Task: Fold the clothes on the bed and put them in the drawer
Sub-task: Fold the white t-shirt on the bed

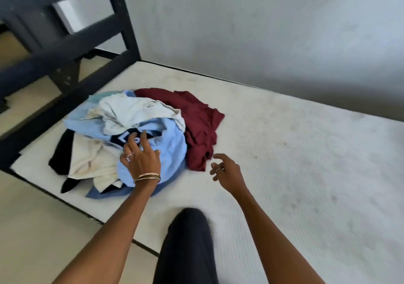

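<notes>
- Head view, bearing surface: a white ribbed bare mattress (284, 174) on a dark metal bed frame (65, 49) holds one loose pile of unfolded clothes at its near-left corner, beside the frame's end rails; a pale grey wall (262, 32) runs along the far side, and cream floor tiles (32, 229) show at lower left.
- Head view, count of garments that can be told apart in the pile: one light blue shirt with a dark printed patch (168, 150) on top at the front; one whitish crumpled garment (131, 111) lying over its far side; one maroon garment (196, 121) at the right edge of the pile, spilling onto the mattress; one cream garment (91, 159) at the left; one black garment (63, 152) partly under the cream one. Further pieces beneath cannot be counted.
- Head view, left hand (140, 159): fingers spread and nearly straight, reaching over the light blue shirt with fingertips at its printed patch; contact cannot be judged; two thin bangles (148, 177) sit on the wrist.
- Head view, right hand (227, 172): loosely curled, forefinger extended, holding nothing, just beside the maroon garment's near edge, above the mattress.
- Head view, lower centre: one knee in dark trousers (188, 240) rests on the mattress edge.
</notes>
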Demonstrator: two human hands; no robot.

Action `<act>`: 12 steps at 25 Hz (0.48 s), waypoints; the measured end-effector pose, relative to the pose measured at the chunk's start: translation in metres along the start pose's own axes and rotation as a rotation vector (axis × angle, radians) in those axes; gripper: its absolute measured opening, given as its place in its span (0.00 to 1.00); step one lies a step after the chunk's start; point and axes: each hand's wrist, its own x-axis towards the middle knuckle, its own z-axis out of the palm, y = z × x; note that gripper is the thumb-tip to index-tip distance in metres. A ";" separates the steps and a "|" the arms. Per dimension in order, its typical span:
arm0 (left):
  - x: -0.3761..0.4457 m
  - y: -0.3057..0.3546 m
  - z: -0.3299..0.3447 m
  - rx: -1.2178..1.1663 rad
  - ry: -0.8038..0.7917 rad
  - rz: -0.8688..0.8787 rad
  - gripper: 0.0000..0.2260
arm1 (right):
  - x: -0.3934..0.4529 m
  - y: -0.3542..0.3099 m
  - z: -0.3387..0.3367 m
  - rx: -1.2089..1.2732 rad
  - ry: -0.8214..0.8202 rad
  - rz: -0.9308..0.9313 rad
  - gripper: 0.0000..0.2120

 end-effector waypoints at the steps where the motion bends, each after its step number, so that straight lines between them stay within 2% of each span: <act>1: 0.015 -0.012 -0.002 0.046 0.045 -0.035 0.31 | 0.002 -0.004 0.009 -0.008 -0.019 -0.013 0.12; 3: 0.050 -0.026 -0.003 0.102 0.129 -0.020 0.28 | 0.006 -0.008 0.017 -0.036 -0.060 -0.032 0.13; 4: 0.070 -0.029 -0.005 0.112 0.119 -0.006 0.25 | 0.009 -0.009 0.018 -0.048 -0.075 -0.031 0.13; 6: 0.109 -0.032 -0.011 0.176 -0.024 0.053 0.25 | 0.013 -0.012 0.016 -0.080 -0.072 -0.031 0.11; 8: 0.135 -0.034 -0.015 0.354 -0.164 0.118 0.23 | 0.018 -0.015 0.012 -0.111 -0.068 -0.037 0.09; 10: 0.149 -0.031 -0.025 0.543 -0.217 0.214 0.14 | 0.019 -0.020 0.008 -0.123 -0.058 -0.041 0.09; 12: 0.157 -0.019 -0.037 0.494 -0.164 0.217 0.13 | 0.020 -0.027 0.004 -0.147 -0.063 -0.052 0.08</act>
